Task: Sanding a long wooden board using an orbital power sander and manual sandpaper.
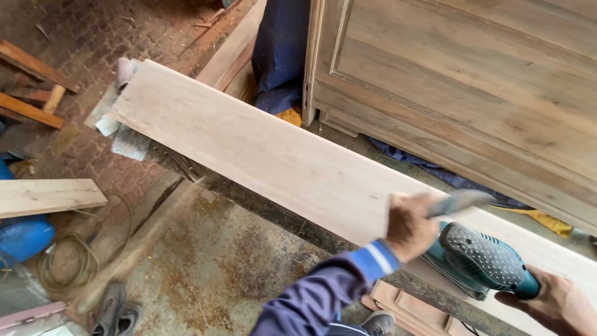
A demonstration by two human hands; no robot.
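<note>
A big panelled cabinet of brown wood (pixel 472 81) fills the upper right, standing just behind my work. Across the middle runs the long pale sanded wooden plank (pixel 273 162), lying flat and slanting from the upper left down to the lower right, where I am. Below it the stained concrete floor (pixel 217 261) shows rust-coloured patches, and it gives way to brick paving farther left.

On the near end of the plank sits the teal electric sander with a grey dotted grip (pixel 482 261), its base flat against the wood. My right hand (pixel 559 305) is at the rear of its handle, palm against it; the fingers curl underneath (out of sight, so I cannot say how tightly they close). My left hand (pixel 410 227), in a blue sleeve with a pale stripe, is clenched around a flat grey piece (pixel 460 202) that blurs out over the sander's front; I cannot tell what it is.

Off to the left lie a shorter pale board (pixel 46 196), a coiled cord (pixel 68 261) and a pair of worn grey shoes (pixel 115 311).
</note>
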